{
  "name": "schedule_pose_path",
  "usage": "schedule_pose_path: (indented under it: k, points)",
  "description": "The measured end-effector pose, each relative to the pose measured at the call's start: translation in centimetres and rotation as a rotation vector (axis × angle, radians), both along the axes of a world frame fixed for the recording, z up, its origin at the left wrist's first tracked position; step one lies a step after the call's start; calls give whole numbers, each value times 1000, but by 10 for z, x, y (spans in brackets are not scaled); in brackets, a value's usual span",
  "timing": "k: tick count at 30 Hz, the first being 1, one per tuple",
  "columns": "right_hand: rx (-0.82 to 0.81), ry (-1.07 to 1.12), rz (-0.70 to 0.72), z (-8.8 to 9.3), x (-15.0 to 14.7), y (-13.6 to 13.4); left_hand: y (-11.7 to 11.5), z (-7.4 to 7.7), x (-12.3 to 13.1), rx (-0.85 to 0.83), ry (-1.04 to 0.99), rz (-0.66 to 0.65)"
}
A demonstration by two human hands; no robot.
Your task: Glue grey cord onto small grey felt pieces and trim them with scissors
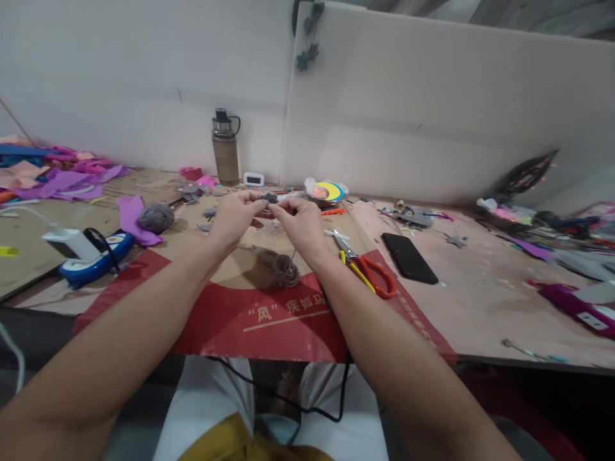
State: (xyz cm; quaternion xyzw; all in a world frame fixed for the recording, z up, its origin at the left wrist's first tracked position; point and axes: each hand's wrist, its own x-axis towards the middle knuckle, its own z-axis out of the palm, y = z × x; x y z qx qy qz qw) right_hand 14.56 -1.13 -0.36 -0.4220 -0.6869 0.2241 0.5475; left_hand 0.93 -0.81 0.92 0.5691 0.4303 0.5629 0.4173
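Over the middle of the table, my left hand (235, 214) and my right hand (300, 221) meet fingertip to fingertip. Both pinch a small dark grey piece (270, 198), too small to make out exactly; it looks like yarn or felt. Below them lies a loose coil of grey-brown yarn (284, 270), and a strand runs up from it toward my right hand. Scissors with red handles (377, 275) rest right of my right wrist, beside a yellow-handled tool (356, 272). A ball of grey yarn (156, 218) sits left of my left hand on purple felt (132, 218).
A black phone (409, 258) lies to the right. Behind my hands stand a water bottle (225, 150), a small white clock (254, 179) and a bowl (331, 200). A blue power strip (98, 259) with a white charger lies left. Felt scraps (62, 182) heap at far left.
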Motion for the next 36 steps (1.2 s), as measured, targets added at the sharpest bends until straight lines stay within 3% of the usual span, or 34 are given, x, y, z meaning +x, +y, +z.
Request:
schedule_pose_path:
  k: [5,17,28,36]
  points:
    - [-84,72,-3,1,2,4,1,-2,1,62,3,-10]
    - [-150,85,-34,-2,3,10,1,-1,6,17,-27,-34]
    - [-131,43,-217,1,4,7,7,-8,-1,18,22,-153]
    - [-159,3,-146,-1,8,8,7,-8,0,-27,-5,-152]
